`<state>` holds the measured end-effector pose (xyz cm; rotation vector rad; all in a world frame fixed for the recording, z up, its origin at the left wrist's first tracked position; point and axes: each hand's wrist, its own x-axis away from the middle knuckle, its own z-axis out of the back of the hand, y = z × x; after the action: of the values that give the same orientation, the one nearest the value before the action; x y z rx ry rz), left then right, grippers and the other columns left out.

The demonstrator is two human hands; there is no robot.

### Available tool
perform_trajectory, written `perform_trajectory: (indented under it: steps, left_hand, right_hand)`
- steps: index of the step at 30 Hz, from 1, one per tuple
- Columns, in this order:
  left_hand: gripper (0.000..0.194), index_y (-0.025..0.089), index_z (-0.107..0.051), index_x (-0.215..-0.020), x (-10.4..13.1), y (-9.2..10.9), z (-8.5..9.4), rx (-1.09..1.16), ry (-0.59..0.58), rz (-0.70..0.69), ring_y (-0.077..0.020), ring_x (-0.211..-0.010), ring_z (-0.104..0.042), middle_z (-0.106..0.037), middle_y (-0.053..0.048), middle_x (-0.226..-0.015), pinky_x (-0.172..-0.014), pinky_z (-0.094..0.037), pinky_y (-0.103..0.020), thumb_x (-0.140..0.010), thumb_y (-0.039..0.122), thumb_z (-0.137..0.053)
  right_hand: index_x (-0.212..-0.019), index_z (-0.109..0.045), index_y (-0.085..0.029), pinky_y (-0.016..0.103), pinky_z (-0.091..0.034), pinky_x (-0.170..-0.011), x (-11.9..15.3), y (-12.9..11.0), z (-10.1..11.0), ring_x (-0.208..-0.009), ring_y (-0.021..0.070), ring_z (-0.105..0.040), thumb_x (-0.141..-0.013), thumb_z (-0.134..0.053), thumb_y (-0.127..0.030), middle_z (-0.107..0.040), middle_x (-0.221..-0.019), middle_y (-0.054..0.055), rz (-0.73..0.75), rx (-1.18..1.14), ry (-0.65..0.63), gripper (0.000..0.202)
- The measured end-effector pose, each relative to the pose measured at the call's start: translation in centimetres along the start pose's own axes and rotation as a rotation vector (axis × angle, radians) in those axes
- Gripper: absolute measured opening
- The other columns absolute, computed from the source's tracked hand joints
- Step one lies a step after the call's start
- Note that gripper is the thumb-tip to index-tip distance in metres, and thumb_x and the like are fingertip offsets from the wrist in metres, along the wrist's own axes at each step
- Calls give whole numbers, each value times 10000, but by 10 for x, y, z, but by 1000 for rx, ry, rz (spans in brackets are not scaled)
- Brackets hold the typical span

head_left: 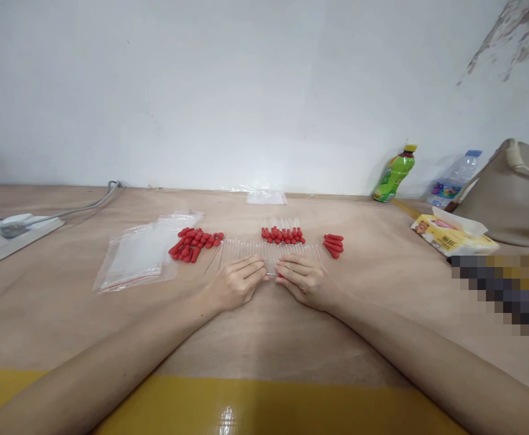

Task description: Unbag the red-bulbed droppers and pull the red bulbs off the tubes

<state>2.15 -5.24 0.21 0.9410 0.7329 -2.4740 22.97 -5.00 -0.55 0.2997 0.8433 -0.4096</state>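
Observation:
A row of clear, thin glass tubes point(269, 252) lies side by side on the table, partly under my fingers. My left hand point(240, 281) is closed at the near side of the row, its fingertips on what looks like a glass tube. Facing it, my right hand point(305, 280) pinches a red rubber bulb point(280, 276), of which only a small bit shows. A short clear piece spans the gap between both hands. Just beyond the row lie glass droppers with red bulbs fitted point(283, 235).
Loose red bulbs form a larger pile point(195, 243) at left and a small one point(334, 244) at right. Clear zip bags point(132, 257) lie further left, near a power strip point(42, 228). At right stand a green bottle point(395, 175), a tissue pack point(454, 235) and a beige bag point(513, 193).

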Motion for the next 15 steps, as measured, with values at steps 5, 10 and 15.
perform_trajectory:
  steps: [5, 10, 15]
  left_hand:
    - [129, 148, -603, -869, 0, 0, 1, 22, -1, 17, -158, -890, -642, -685, -46, -887, -845, -530, -274, -850, 170, -478]
    - [124, 148, -603, -867, 0, -1, 4, 41, -5, 32, -152, -868, -648, -688, -51, -879, -844, -533, -273, -847, 167, -481]
    - [96, 133, -596, -876, 2, 1, 6, 62, 39, 27, -157, -873, -646, -687, -53, -863, -844, -532, -276, -828, 155, -515]
  right_hand:
    - [-958, -633, -158, 335, -538, -832, 1, 1, 2, -910, 183, -617, -833, -523, -178, -687, -893, 53, 37, 39, 6, 168]
    - [-969, -631, -147, 329, -533, -842, 4, 5, 3, -921, 184, -617, -817, -542, -146, -688, -907, 52, 56, 51, 14, 176]
    - [-990, -631, -173, 334, -524, -851, 9, 4, 6, -931, 171, -619, -822, -544, -161, -691, -915, 40, 74, 72, 23, 190]
